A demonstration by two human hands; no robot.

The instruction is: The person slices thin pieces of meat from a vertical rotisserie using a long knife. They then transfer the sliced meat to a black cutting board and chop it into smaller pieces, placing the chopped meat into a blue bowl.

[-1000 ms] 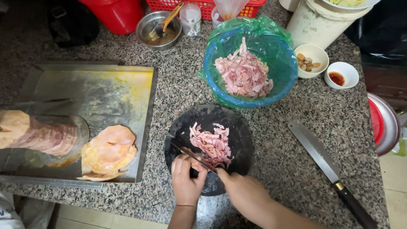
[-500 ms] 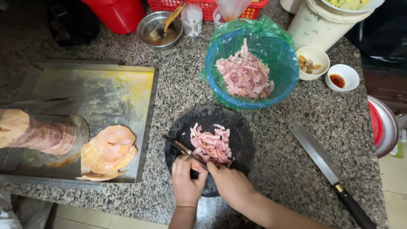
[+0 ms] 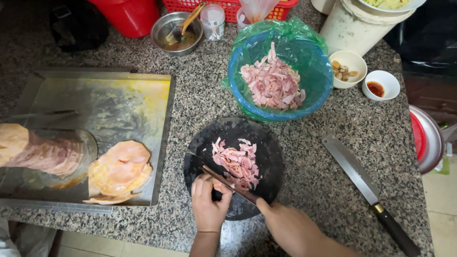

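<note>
— Where's the meat now?

— The pile of chopped pink meat [image 3: 236, 164] sits in the middle of the round black chopping board [image 3: 266, 147], on the speckled granite counter [image 3: 314, 176]. Compared with a second ago it looks a little more gathered — the strips lie tighter toward the board's centre.

— And the hands?

— Close together at the near edge of the board. The left hand [image 3: 208, 204] is curled shut around the handle of a cleaver [image 3: 227, 183], whose blade runs diagonally under the near side of the pile. The right hand [image 3: 285, 226] has slid in closer; its fingertips touch the blade's end, though whether they pinch it or just press, I cannot tell.

— So what does that suggest?

— Judging by it, the meat is being scraped together onto the blade rather than cut.

— What's around?

— A green-lined blue basin [image 3: 314, 62] of the same meat just beyond the board, a second knife [image 3: 366, 185] lying free to the right, and a steel tray [image 3: 162, 138] with pale slices on the left.
</note>
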